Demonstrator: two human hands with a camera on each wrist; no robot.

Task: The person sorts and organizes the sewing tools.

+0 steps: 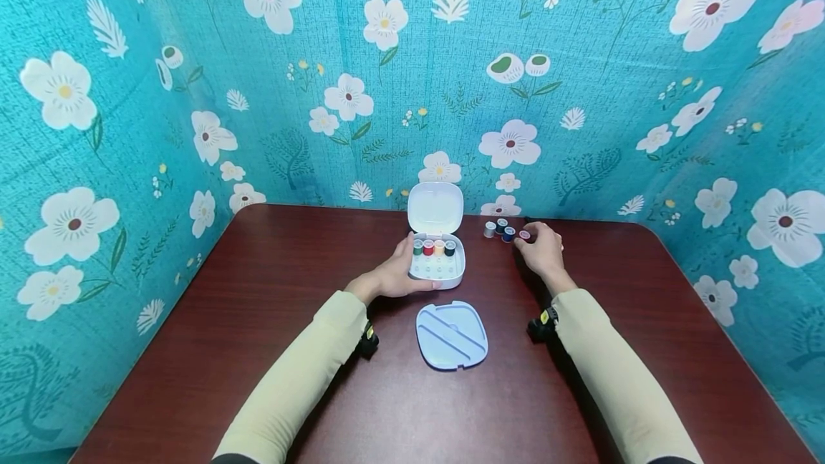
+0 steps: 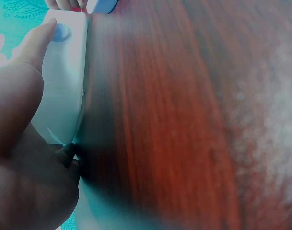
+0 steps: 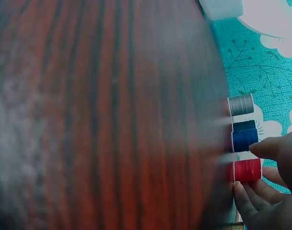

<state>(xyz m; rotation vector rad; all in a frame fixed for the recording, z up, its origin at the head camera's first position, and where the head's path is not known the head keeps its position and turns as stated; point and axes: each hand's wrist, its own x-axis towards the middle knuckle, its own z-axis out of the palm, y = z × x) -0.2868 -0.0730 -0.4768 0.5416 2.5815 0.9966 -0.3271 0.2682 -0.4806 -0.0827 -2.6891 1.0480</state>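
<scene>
A white thread box (image 1: 454,276) stands with its lid (image 1: 435,208) raised. Several spools of thread, green, red, peach and black (image 1: 449,248), fill its back row, with bare pegs in front. My left hand (image 1: 392,274) grips the box, thumb along the front wall, fingers at the left side. Right of the box, my right hand (image 1: 543,250) is around a red spool (image 3: 248,170) standing on the table. Its fingertips are beside that spool, while the thumb is apart from it, close to the blue spool (image 3: 245,140).
A grey spool (image 1: 490,229) and a dark spool (image 1: 501,224) stand close to the blue one. A light blue tray or lid (image 1: 451,336) lies in front of the box on the brown table (image 1: 309,263). Floral cloth (image 1: 387,92) hangs behind the table.
</scene>
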